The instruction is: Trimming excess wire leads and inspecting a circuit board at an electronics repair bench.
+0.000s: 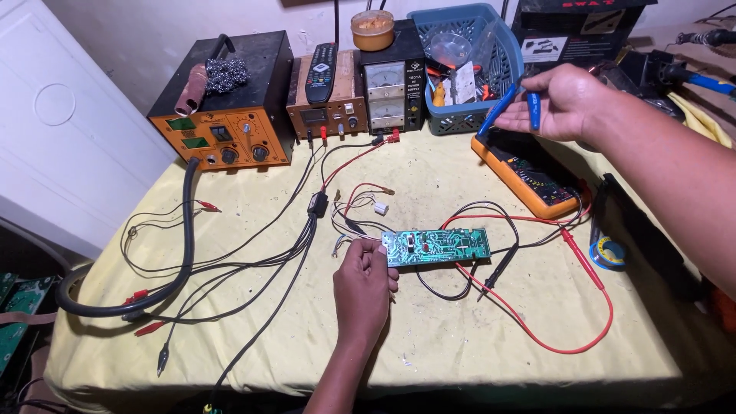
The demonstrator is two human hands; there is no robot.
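My left hand [364,287] pinches the left end of a green circuit board [438,246] that lies flat on the yellow cloth, with thin white and red wires trailing from that end. My right hand [563,101] is raised over the back right of the table, gripping a small blue-handled cutter [512,103] whose handles point left and down. Under that hand lies an orange multimeter [529,178]. Its red and black probe leads [537,326] curl across the cloth beside the board.
An orange-fronted station [226,103], a brown box carrying a remote control [322,71] and a black meter unit [392,86] line the back. A blue basket [469,61] stands behind my right hand. A black hose [178,253], clip leads and a solder reel [609,253] lie around.
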